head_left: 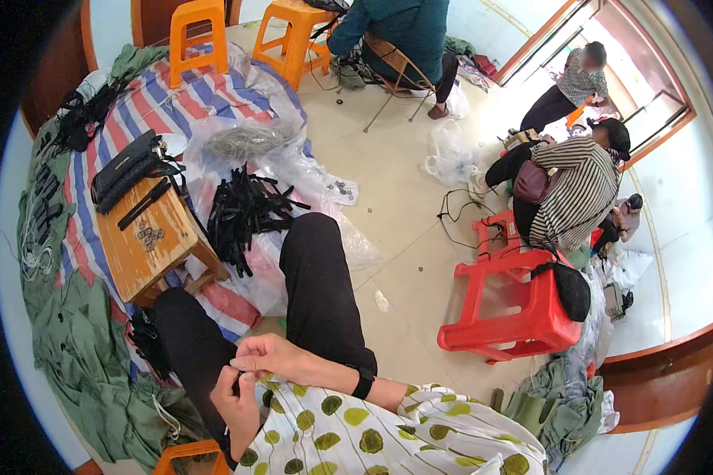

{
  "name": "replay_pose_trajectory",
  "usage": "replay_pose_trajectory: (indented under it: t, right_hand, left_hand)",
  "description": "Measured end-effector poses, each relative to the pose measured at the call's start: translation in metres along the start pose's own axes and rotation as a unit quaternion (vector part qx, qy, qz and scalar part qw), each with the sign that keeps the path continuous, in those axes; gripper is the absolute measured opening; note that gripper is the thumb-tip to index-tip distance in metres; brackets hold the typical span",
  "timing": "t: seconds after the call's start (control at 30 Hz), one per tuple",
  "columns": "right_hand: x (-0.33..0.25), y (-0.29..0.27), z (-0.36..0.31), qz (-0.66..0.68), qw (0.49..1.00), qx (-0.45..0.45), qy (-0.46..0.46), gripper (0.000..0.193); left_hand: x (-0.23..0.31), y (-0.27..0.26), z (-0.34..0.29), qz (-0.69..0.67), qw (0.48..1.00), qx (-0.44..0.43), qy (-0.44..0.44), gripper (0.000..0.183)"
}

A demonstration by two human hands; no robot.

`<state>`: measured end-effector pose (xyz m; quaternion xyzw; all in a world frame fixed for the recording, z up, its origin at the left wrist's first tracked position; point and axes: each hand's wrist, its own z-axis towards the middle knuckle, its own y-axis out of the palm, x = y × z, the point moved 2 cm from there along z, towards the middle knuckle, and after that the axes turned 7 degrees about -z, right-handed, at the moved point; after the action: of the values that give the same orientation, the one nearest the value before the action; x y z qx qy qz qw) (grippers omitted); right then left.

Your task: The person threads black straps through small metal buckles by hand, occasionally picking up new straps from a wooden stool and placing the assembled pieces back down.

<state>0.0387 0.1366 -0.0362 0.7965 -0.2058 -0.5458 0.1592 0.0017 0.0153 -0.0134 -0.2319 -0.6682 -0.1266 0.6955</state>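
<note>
Over my lap, my left hand [240, 402] and my right hand [271, 355] meet with their fingertips pinched together. Something small and dark shows between the fingers, too small and covered to name. To the front left is a low wooden stool [127, 255]. On its top lie a small heap of metal buckles [149, 235], a black strap [144, 204] and a black bag [125, 168]. A pile of short black straps [249, 214] lies beside the stool, on clear plastic sheeting.
A striped tarp [146, 103] covers the floor at left, with green fabric [79, 348] along its edge. Orange stools [198, 36] stand at the back and a red stool [515, 309] at right. Several people sit or stand nearby, one in a striped top [574, 190]. Cables trail beside the red stool.
</note>
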Motion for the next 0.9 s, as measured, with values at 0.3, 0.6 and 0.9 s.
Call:
replay_pose_trajectory:
  t: [0.3, 0.6, 0.9]
  right_hand:
    - [-0.008, -0.001, -0.001, -0.300, 0.897, 0.256, -0.200, 0.022]
    - [0.007, -0.034, 0.007, 0.041, 0.986, 0.161, -0.030, 0.035]
    - [0.015, -0.020, 0.003, -0.092, 0.975, 0.152, -0.136, 0.023]
  left_hand:
    - [-0.014, 0.005, 0.009, 0.060, 0.997, 0.002, 0.042, 0.015]
    - [-0.017, 0.011, 0.026, -0.157, 0.981, -0.015, -0.111, 0.013]
    - [-0.020, 0.006, 0.012, -0.139, 0.972, -0.041, -0.186, 0.026]
